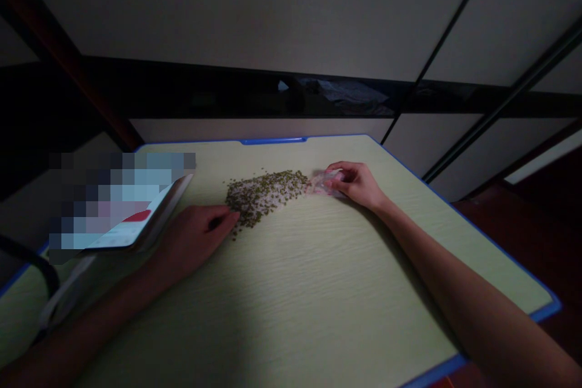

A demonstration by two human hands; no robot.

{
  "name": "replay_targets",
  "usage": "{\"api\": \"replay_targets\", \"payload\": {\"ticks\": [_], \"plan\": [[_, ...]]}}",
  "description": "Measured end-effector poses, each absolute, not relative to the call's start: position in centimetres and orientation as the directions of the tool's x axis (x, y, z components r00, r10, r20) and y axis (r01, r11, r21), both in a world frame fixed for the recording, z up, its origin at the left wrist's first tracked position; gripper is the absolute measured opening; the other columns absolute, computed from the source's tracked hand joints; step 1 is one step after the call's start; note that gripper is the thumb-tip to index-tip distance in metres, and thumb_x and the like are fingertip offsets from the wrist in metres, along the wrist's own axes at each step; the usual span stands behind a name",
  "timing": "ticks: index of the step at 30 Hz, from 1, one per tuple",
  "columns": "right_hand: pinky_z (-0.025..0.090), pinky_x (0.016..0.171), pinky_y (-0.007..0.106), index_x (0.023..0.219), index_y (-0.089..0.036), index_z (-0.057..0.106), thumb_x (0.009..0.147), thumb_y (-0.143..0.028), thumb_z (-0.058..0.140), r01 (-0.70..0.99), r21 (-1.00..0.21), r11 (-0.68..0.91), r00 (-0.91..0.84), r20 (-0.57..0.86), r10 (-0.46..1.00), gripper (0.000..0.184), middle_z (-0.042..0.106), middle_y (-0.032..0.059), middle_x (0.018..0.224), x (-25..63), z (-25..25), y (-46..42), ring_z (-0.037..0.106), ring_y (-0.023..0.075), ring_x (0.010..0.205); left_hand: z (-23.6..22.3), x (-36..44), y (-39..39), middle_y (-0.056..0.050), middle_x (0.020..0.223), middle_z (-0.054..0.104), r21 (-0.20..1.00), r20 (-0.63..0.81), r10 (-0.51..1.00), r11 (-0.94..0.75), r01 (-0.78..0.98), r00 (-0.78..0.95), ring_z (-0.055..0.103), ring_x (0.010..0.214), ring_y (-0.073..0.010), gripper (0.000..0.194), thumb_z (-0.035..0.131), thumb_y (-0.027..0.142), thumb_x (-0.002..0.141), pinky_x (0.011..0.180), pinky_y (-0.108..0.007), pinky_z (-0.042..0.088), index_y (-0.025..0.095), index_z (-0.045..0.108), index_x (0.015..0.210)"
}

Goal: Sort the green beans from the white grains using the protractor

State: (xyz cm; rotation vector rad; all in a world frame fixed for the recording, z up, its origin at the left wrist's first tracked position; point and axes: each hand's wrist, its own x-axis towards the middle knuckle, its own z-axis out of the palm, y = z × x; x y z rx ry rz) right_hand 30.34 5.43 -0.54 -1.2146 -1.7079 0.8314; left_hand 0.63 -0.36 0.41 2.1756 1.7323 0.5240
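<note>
Pale-green, blue-edged table [291, 291] beside light cabinet panels [254, 18].

This looks like a room in a home, most likely a bedroom or similar private room. Beyond both hands, the left one [195, 233] and the right hand [357, 185], stand tall pale panels [254, 12] like wardrobe doors, crossed by a dark glossy band [191, 94] and split by thin dark seams. Under the hands is a small desk [318, 279] with a light wood-grain top and a blue rim, the kind used for study at home. To the right of the right hand, past the desk's edge, lies a reddish-brown floor [495, 224]. The lighting is dim.
</note>
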Motion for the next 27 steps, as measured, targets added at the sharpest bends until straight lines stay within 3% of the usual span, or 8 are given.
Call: {"api": "replay_targets", "payload": {"ticks": [9,20,27], "plan": [[0.025,0.037,0.019,0.079,-0.011,0.061,0.057,-0.028,0.067,0.376,-0.883,0.28,-0.079,0.271,0.959,0.028,0.057,-0.0017,0.047,30.03,-0.1,5.08,0.043,0.0073,0.038,0.41,0.6,-0.54,0.004,0.045,0.039,0.443,0.094,0.975,-0.223,0.869,0.202,0.041,0.047,-0.0134,0.042,0.032,0.051,0.075,0.049,-0.024,0.024,0.02,0.04,0.049],[0.036,0.042,0.022,0.082,-0.01,0.06,0.06,-0.03,0.066,0.359,-0.882,0.306,-0.057,0.307,0.95,0.03,0.06,0.0025,0.052,29.64,-0.74,5.38,0.051,0.011,0.043,0.15,0.6,-0.39,0.004,0.045,0.037,0.458,0.093,0.977,-0.213,0.863,0.191,0.04,0.047,-0.0127,0.042,0.033,0.052,0.075,0.048,-0.024,0.023,0.02,0.039,0.048],[0.033,0.041,0.021,0.082,-0.01,0.059,0.06,-0.03,0.066,0.366,-0.887,0.282,-0.076,0.274,0.959,0.031,0.061,0.0022,0.052,29.71,-0.5,5.26,0.047,0.009,0.041,0.35,0.53,-0.45,0.004,0.046,0.039,0.449,0.098,0.974,-0.225,0.865,0.203,0.041,0.047,-0.0134,0.043,0.033,0.053,0.075,0.049,-0.024,0.024,0.02,0.04,0.049]]}}
